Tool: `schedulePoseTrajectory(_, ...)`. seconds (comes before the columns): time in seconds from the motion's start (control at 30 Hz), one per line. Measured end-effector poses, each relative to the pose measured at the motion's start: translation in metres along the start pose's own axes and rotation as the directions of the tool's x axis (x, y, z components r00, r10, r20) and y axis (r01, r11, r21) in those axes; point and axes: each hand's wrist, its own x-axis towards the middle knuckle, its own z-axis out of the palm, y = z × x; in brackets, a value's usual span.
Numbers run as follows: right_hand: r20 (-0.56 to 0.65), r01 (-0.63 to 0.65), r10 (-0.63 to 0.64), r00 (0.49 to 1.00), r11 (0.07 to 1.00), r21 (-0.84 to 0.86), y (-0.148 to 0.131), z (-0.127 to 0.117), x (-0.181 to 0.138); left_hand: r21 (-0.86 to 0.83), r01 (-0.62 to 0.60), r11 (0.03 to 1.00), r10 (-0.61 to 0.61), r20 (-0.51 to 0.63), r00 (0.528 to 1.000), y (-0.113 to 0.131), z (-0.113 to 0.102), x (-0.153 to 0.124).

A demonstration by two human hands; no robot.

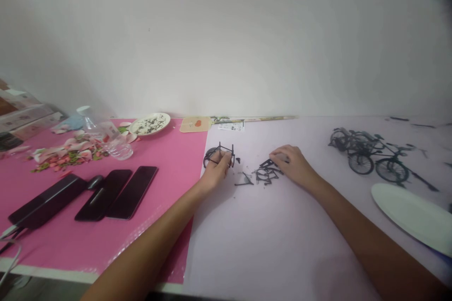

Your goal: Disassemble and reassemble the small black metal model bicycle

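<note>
My left hand (218, 167) is closed around a partly built black model bicycle (226, 147). A spoked wheel shows to the left of its fingers, and thin frame bars stick up above them. My right hand (293, 165) has its fingers curled together at the right edge of a small pile of loose black model parts (265, 175). Whatever those fingertips pinch is hidden or too small to name. Between the hands lie a tiny dark piece (238, 160) and a thin angular bar part (245, 179), apart from the pile.
Black model bicycles (379, 157) stand at right, above a white oval plate (413, 211). At left on pink covering are phones (132, 193), a black power bank (47, 200), a plastic bottle (113, 141), petals (67, 150) and a plate of bits (150, 124). A fly swatter (195, 124) lies by the wall.
</note>
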Motion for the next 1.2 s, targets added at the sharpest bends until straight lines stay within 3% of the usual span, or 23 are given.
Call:
schedulePoseTrajectory(0.23,0.038,0.104,-0.106,0.994,0.994,0.04,-0.02,0.01,-0.007,0.037,-0.052,0.998,0.053,-0.047,0.997,0.002,0.0,-0.001)
schedulePoseTrajectory(0.63,0.304,0.233,-0.26,0.917,0.965,0.122,-0.072,0.028,-0.035,-0.006,-0.115,0.993,0.11,-0.247,0.963,0.0,-0.026,0.021)
schedulePoseTrajectory(0.9,0.142,0.258,-0.263,0.954,0.965,0.049,-0.052,0.036,-0.028,0.052,-0.068,0.996,0.082,-0.364,0.928,-0.01,-0.048,0.037)
schedulePoseTrajectory(1.2,0.005,0.198,-0.199,0.98,0.979,0.041,-0.048,0.039,-0.025,0.105,-0.064,0.992,0.095,-0.316,0.944,-0.014,-0.052,0.041)
